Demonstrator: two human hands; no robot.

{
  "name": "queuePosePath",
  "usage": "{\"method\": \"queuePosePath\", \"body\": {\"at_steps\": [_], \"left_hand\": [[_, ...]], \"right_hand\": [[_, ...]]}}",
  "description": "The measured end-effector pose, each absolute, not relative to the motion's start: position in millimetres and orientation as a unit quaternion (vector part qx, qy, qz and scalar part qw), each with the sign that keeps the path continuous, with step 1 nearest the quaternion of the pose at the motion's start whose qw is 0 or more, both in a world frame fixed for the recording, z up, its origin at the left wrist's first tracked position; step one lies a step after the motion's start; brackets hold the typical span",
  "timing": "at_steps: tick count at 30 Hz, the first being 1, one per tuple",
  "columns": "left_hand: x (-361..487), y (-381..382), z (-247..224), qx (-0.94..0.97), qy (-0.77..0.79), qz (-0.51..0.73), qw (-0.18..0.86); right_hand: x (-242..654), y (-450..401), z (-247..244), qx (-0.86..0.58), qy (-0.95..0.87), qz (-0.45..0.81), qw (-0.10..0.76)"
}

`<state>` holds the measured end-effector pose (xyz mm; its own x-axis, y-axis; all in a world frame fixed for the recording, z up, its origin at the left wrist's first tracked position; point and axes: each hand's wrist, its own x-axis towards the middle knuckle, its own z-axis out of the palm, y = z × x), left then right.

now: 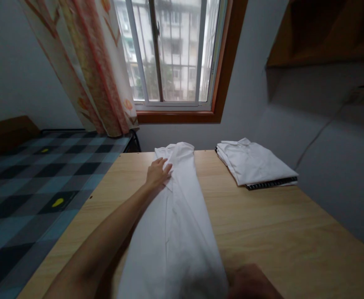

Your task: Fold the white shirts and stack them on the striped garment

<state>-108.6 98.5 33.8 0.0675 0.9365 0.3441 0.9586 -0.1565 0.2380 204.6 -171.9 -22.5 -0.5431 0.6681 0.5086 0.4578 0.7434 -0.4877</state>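
A white shirt [182, 211], folded into a long narrow strip, lies lengthwise on the wooden table [262, 224], its far end near the table's back edge. My left hand [158, 173] rests on the upper left part of the cloth, fingers stretched out and slightly apart. Low in the picture, my right hand [250, 282] is beside the near right edge of the shirt. Motion blur smears it and the frame cuts it off, so its fingers do not show clearly.
A stack of folded clothes [256, 164], white on top with a black striped layer beneath, sits at the table's back right. To the left is a bed with a checkered cover [54, 178]. A curtain [91, 70] hangs beside the window [175, 54]; a wooden shelf [321, 37] is upper right.
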Motion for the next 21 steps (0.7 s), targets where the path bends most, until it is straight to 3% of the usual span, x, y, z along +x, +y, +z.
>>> {"method": "queuePosePath", "body": {"at_steps": [6,9,15,21], "left_hand": [[-81,108,10,-0.791,-0.605,-0.085,-0.031],[-79,104,-1,-0.797,-0.597,-0.088,-0.014],[-82,100,0,-0.796,-0.599,-0.087,-0.011],[-79,98,-2,-0.786,-0.613,-0.080,-0.011]], "right_hand": [[163,-35,65,-0.387,-0.822,0.134,0.395],[131,62,80,-0.455,-0.831,0.067,0.313],[68,195,38,-0.531,-0.842,0.055,0.084],[55,229,-2,-0.573,-0.813,0.075,0.071]]}}
